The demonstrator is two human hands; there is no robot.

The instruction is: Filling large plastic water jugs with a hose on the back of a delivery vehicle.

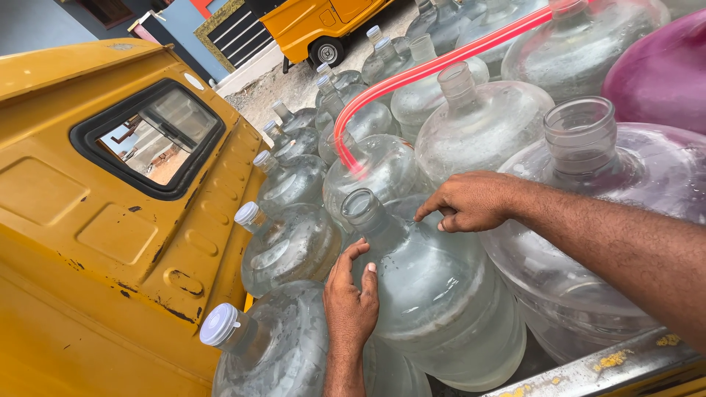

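Note:
A large clear uncapped water jug (434, 287) lies tilted among several others in a yellow truck bed. My left hand (351, 298) rests flat against its lower side, fingers spread. On the jug's upper shoulder sits my right hand (471, 201), fingers curled and pressing. A red hose (434, 66) runs from the upper right and bends down into a neighbouring jug (375, 173) just behind.
The yellow truck cab (110, 220) with a rear window (151, 140) stands at left. Capped jugs (283, 246) line the cab wall, one with a white cap (219, 324) nearest me. A purple jug (662, 70) is at upper right. The metal bed rim (610, 364) runs bottom right. Another yellow vehicle (323, 26) is parked behind.

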